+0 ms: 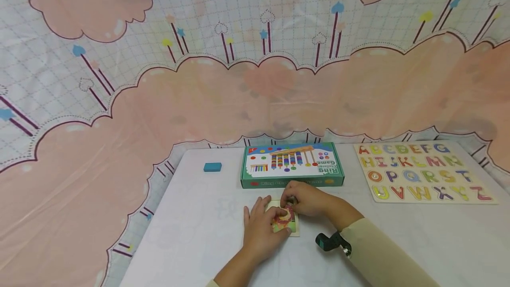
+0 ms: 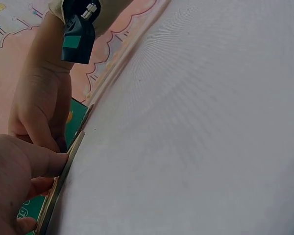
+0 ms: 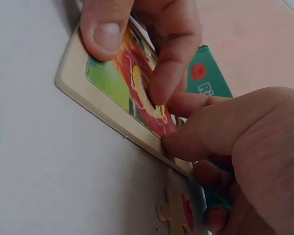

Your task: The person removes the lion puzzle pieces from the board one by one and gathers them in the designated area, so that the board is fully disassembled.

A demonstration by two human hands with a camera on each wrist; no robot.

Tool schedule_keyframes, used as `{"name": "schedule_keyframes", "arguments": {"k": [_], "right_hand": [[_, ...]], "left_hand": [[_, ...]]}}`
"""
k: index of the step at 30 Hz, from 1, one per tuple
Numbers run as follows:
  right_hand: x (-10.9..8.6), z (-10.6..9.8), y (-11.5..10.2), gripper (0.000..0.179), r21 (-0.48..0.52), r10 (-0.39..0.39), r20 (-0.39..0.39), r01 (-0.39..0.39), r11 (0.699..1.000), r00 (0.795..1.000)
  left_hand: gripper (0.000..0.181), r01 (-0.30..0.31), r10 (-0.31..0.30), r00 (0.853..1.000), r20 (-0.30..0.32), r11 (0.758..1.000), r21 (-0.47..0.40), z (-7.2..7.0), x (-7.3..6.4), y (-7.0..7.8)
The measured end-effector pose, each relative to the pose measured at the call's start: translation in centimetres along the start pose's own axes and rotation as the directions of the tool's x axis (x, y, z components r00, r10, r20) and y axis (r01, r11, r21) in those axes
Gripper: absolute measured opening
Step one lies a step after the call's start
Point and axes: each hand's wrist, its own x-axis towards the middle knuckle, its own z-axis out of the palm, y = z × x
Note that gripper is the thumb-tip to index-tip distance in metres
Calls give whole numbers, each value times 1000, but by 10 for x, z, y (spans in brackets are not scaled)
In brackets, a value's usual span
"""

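Note:
A small wooden jigsaw board (image 1: 295, 229) with a colourful picture in its pale frame lies on the white table. My left hand (image 1: 260, 229) rests over its left side, thumb and a fingertip pressing on the picture (image 3: 110, 85) and frame. At the far right corner, my right hand (image 1: 307, 198) has its thumb and index finger pinched together on a pink and yellow jigsaw piece (image 3: 160, 122) at the picture's edge. Below those fingers, in the right wrist view, another jigsaw piece (image 3: 179, 210) with a tab and a red patch shows, partly hidden.
A green ring game box (image 1: 292, 165) lies just beyond the board. Farther left is a blue block (image 1: 212, 167). An alphabet puzzle board (image 1: 422, 172) lies at the right. A patterned cloth (image 1: 239, 96) hangs behind the table.

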Motion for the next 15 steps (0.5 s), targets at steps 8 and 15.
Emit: {"name": "schedule_keyframes", "arguments": {"k": [8,15], "right_hand": [[-3,1,-1,29,-36,-21,-37,20,999,999],[-5,2,-1,28,-42,-33,-54,31,999,998]], "left_hand": [[30,-27,27,999,-19,1000,8,0,0,-1],[30,-36,36,999,-25,999,1,-1,-2,-1]]}}
